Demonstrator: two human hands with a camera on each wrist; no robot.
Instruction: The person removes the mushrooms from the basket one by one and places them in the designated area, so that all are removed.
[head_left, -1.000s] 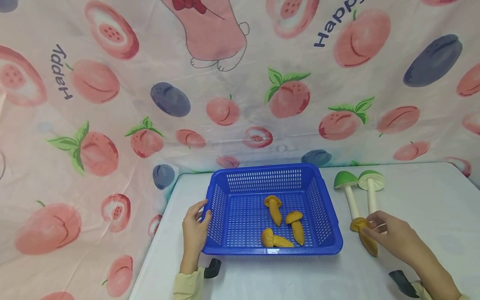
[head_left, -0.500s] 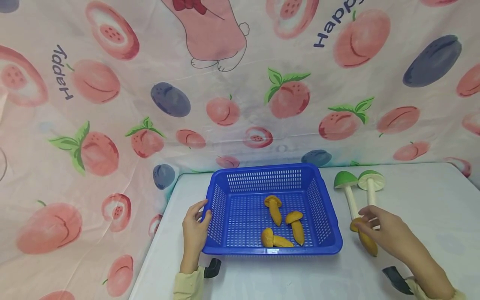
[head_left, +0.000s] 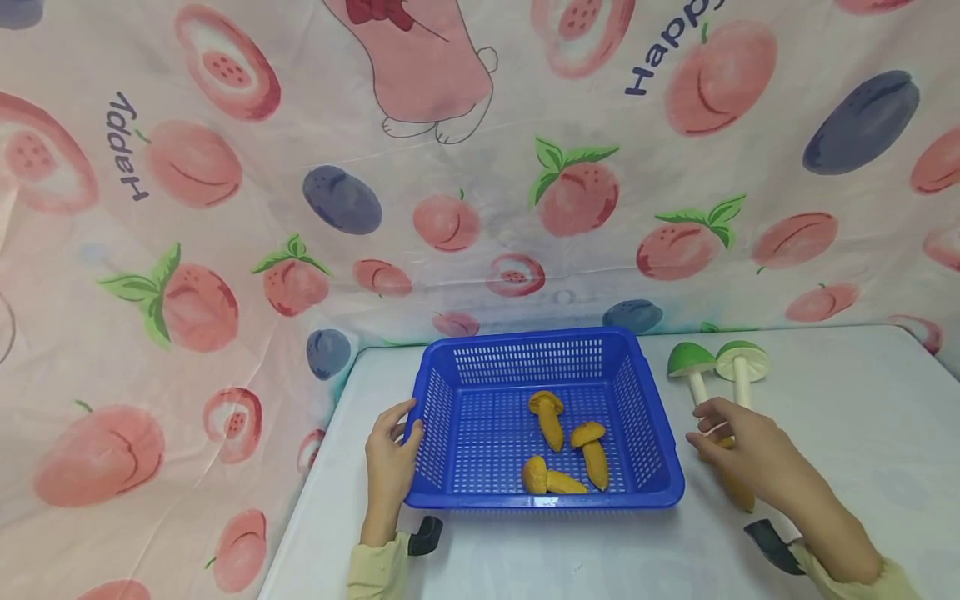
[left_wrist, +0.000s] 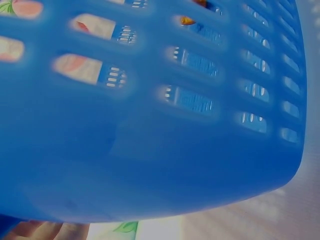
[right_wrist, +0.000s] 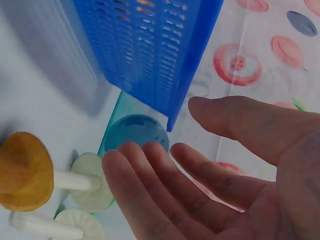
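Observation:
My left hand (head_left: 390, 462) grips the left rim of a blue perforated plastic basket (head_left: 667, 467); its fingers (left_wrist: 40, 231) show at the rim in the left wrist view. Inside lie three yellow-brown mushrooms, one at the back (head_left: 551, 427), one at the right (head_left: 595, 462) and one on its side at the front (head_left: 536, 477). My right hand (head_left: 757, 458) hovers right of the basket with thumb and fingers apart and nothing between them. Beneath it, a yellow-brown mushroom (right_wrist: 27, 172) lies on the table, partly hidden by the hand in the head view.
Two green-capped, white-stemmed mushrooms (head_left: 691, 360) (head_left: 742, 363) lie side by side at the back right of the white table (head_left: 862, 417). A fruit-printed cloth (head_left: 480, 167) hangs along the back and left. Cream sleeves and dark wrist mounts (head_left: 426, 536) show at both wrists.
My right hand has moved left and slightly up, away from the table mushroom, which stays in place and is now more covered. The left hand and basket have not visibly moved.

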